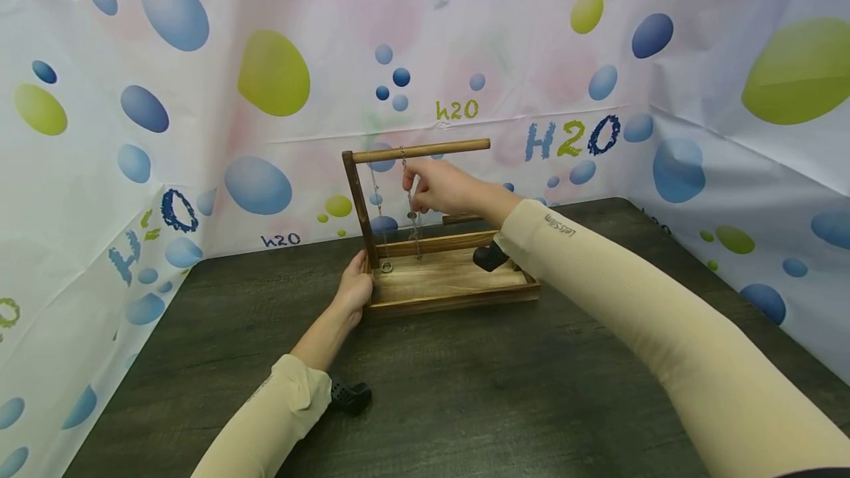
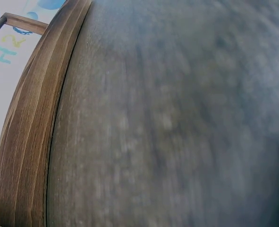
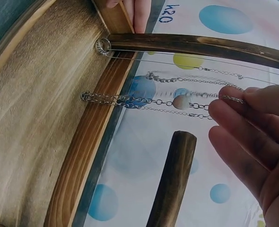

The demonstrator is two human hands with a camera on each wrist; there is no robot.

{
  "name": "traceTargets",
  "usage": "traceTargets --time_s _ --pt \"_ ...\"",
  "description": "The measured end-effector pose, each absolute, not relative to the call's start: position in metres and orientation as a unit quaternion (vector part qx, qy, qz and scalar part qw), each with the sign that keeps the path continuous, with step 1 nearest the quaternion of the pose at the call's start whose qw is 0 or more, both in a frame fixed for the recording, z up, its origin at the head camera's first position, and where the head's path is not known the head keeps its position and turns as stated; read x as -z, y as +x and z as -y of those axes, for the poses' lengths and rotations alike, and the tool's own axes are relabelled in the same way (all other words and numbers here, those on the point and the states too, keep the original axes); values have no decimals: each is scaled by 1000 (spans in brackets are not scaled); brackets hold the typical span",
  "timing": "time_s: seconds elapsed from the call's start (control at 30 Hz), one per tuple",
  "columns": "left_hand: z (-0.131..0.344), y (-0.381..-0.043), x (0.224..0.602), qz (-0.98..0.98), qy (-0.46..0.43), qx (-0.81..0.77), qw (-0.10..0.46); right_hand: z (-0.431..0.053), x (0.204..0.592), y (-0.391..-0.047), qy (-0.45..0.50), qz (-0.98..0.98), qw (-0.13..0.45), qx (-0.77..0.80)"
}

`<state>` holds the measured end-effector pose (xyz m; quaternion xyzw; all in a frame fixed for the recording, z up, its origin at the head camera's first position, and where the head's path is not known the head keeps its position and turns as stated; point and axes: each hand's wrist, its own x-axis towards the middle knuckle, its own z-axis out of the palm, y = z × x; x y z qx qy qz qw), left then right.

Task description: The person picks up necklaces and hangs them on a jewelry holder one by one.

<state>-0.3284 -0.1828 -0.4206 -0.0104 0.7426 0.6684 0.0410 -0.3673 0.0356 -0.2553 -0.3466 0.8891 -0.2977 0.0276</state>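
A wooden jewelry stand (image 1: pixel 458 302) has a shallow tray base, a left post (image 1: pixel 359 201) and a top crossbar (image 1: pixel 458 147). My left hand (image 1: pixel 354 288) grips the tray's left end beside the post. Just below the crossbar, my right hand (image 1: pixel 443 186) pinches a silver chain necklace (image 3: pixel 151 101) between thumb and forefinger. This necklace carries a round pale bead (image 3: pixel 181 102), and its lower loop hangs down to the tray. Nearer the post hangs a thin chain with a ring pendant (image 3: pixel 102 46). The left wrist view mostly shows the stand's wooden side (image 2: pixel 33 123).
A shorter, lower wooden bar (image 3: pixel 174 179) stands behind the tray. The stand rests on a dark wood-grain table (image 1: pixel 465 389). A white sheet (image 1: pixel 518 72) with coloured spots surrounds the table. Black wrist-worn devices (image 1: pixel 350 397) sit near both sleeves.
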Motion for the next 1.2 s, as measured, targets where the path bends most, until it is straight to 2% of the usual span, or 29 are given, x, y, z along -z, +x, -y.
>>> traceTargets --time_s 0.13,0.33,0.7,0.87,1.1,1.2 --pt "182 -328 420 -743 -15 -668 41 -37 257 -366 -354 -885 18 301" --pt "181 -327 419 -745 -18 -666 42 -37 257 -366 -357 -896 -26 263" --pt "183 -328 421 -743 -17 -667 43 -40 254 -368 -391 -913 -73 88" --pt "182 -328 422 -744 -18 -667 44 -41 253 -367 -392 -917 -59 31" --pt "181 -328 420 -743 -20 -667 43 -43 251 -365 -362 -932 -9 20" --pt "181 -327 419 -742 -17 -669 43 -42 251 -365 -350 -936 0 -41"
